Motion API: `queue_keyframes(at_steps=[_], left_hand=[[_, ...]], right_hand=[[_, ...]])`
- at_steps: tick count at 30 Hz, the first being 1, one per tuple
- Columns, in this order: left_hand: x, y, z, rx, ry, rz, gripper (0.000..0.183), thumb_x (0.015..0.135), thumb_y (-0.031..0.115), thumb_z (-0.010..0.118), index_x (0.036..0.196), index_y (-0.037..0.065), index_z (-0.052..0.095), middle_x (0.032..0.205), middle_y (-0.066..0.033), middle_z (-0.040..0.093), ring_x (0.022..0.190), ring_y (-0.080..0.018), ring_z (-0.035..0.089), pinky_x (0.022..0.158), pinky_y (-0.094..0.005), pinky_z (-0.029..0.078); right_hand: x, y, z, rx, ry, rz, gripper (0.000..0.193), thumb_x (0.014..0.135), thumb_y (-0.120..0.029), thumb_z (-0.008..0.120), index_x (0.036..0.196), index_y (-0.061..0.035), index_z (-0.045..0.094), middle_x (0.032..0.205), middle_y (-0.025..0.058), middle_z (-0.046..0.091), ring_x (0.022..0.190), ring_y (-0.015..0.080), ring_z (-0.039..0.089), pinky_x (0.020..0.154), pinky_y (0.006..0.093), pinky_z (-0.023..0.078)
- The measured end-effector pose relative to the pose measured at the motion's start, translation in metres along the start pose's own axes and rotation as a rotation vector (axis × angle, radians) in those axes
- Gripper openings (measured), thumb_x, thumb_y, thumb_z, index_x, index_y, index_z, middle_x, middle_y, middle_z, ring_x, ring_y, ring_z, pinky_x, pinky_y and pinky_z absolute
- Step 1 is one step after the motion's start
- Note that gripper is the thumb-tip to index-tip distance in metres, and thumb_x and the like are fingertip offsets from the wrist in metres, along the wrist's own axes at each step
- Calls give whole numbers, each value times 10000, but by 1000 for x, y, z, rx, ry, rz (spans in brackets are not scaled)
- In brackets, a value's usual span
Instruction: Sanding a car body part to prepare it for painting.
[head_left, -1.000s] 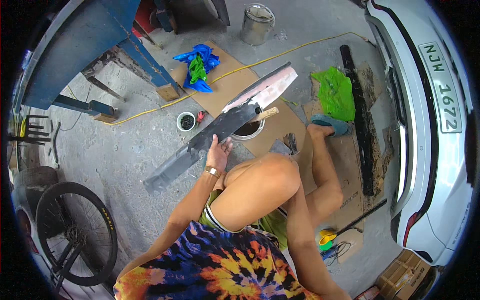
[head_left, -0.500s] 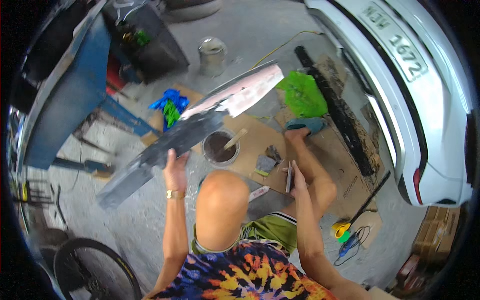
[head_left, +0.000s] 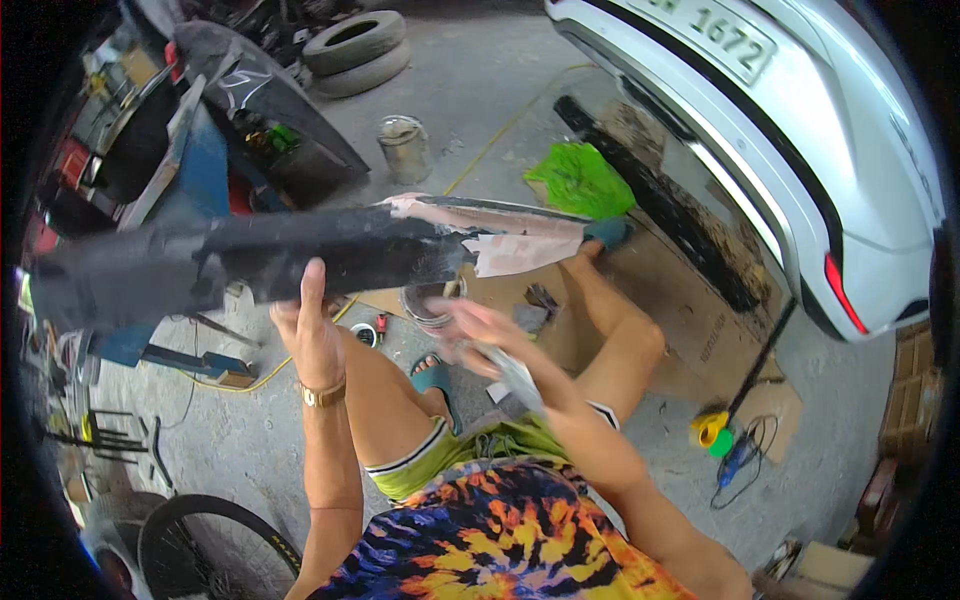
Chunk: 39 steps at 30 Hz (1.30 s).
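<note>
Head view shows a long dark-grey panel (head_left: 335,240) with a pink-and-white patch (head_left: 525,254) rightward, held crosswise; left hand (head_left: 312,340) clasps its near edge, blurred right hand (head_left: 505,340), apart below the patch, grips a flat pale piece (head_left: 518,378).

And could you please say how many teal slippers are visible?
2: one teal slipper on the left foot, the other on the right foot, by the green plastic. Others could be hidden behind the long panel in the left hand.

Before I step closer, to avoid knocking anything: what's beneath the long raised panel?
Part of a round tub, cardboard and a yellow cord show; the panel hides the rest.
</note>
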<state>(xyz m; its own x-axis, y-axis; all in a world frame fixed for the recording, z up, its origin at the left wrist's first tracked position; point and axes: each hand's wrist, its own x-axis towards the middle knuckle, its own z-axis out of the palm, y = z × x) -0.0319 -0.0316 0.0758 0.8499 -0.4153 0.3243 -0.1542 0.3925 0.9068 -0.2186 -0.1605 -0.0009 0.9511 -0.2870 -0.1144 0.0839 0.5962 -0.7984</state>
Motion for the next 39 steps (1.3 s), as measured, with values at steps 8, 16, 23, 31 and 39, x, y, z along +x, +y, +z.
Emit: queue_keyframes(at_steps=[8, 16, 23, 31, 39], left_hand=[[26, 10, 39, 153, -224, -99, 206, 958, 262, 645, 991, 59, 660, 929, -30, 664, 839, -110, 625, 741, -273, 510], [1, -88, -2, 351, -397, 132, 434, 948, 380, 530, 1220, 45, 569, 1139, -91, 633, 1071, -235, 581, 1001, -375, 400], [-30, -129, 4, 542, -318, 253, 413, 968, 359, 527, 1195, 17, 575, 1081, -108, 641, 985, -219, 579, 923, -352, 415], [-18, -124, 19, 554, -237, 260, 395, 991, 334, 523, 1166, -16, 581, 1014, -128, 649, 888, -202, 576, 834, -327, 432], [15, -112, 17, 634, -404, 210, 384, 1014, 309, 520, 1136, -48, 587, 948, -148, 657, 790, -185, 573, 745, -301, 449]], right_hand=[[71, 56, 38, 893, -384, -309, 589, 1012, -554, 345, 982, -25, 602, 480, 23, 454, 423, 144, 430, 419, 241, 365], [96, 14, 90, 917, -329, -547, 492, 1011, -492, 412, 850, -62, 588, 482, 14, 451, 378, 125, 393, 384, 234, 352], [126, -7, 154, 948, -186, -640, 448, 963, -478, 546, 783, -73, 616, 555, -19, 534, 387, 76, 428, 384, 215, 331], [133, -4, 161, 902, -65, -502, 470, 953, -519, 549, 846, -64, 605, 524, -10, 465, 389, 70, 376, 366, 221, 286], [6, -3, 63, 551, 119, -249, 305, 985, -348, 554, 935, -52, 614, 607, -39, 468, 445, 31, 417, 381, 163, 346]])
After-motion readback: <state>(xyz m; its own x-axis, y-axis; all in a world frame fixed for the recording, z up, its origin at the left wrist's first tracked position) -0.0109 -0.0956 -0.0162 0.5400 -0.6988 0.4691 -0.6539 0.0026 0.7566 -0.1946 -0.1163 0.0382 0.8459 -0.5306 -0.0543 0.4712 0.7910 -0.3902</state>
